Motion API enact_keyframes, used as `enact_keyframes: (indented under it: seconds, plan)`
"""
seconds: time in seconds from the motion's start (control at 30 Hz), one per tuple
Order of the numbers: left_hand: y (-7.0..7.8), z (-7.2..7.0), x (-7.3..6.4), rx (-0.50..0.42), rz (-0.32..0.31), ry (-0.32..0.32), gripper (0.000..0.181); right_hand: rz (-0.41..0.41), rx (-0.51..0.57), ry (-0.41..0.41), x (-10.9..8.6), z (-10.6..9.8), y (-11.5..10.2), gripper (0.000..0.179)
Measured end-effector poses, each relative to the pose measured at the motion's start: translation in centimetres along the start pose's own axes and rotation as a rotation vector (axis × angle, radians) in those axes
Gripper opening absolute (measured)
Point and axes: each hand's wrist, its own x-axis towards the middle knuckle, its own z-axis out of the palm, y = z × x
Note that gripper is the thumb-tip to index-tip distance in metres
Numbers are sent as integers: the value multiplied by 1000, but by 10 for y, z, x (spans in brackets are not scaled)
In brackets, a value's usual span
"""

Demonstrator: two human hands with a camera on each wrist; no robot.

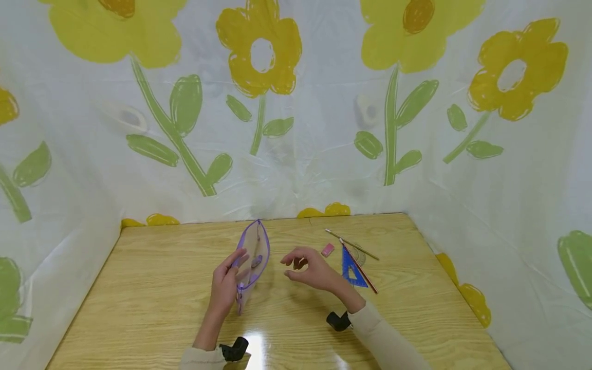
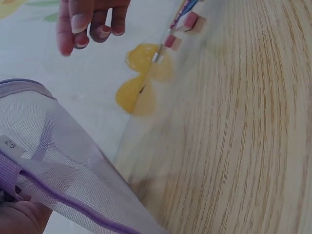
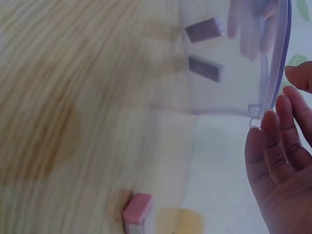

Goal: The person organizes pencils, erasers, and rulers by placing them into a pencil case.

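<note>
Low in the head view, the left hand (image 1: 225,284) grips a purple-edged pouch (image 1: 252,246); right of it, the empty right hand (image 1: 312,268) curves loosely, near an eraser (image 1: 328,250).

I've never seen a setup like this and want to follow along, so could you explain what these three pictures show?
There is no robot: a person is working bare-handed. The wide picture comes from a camera worn on the head, looking forward and down at the table; the other two come from wrist cameras. The left hand holds an open, see-through pouch with purple edging; two small dark blocks show through its side in the right wrist picture. The right hand holds nothing and is apart from the pouch. Beyond it on the table lie a pink eraser, a blue set square, two pencils and what looks like a clear protractor.
</note>
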Motion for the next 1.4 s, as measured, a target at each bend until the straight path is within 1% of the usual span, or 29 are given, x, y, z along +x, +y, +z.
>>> enact_keyframes:
  seconds: [0.23,0.47,0.67,0.8,1.03,1.17,1.4]
  plan:
    - [-2,-2,0,-11,-18,6,52,30,-4,-5,-14,-3,8,25]
    - [-4,-2,2,-20,-13,-12,53,49,9,10,-25,-6,17,27]
    - [-5,-4,0,-19,-8,-5,54,79,19,3,-35,-9,20,28]
    - [-5,-3,-1,-9,0,0,55,80,26,16,-40,-11,21,27]
    - [-4,-2,-1,-17,-11,19,55,68,52,23,-49,-12,25,27]
    - [-3,-3,-1,-23,-9,26,55,80,47,25,-50,-13,28,27]
    - [-3,-5,-3,-26,-4,29,55,57,38,36,-52,-14,31,27]
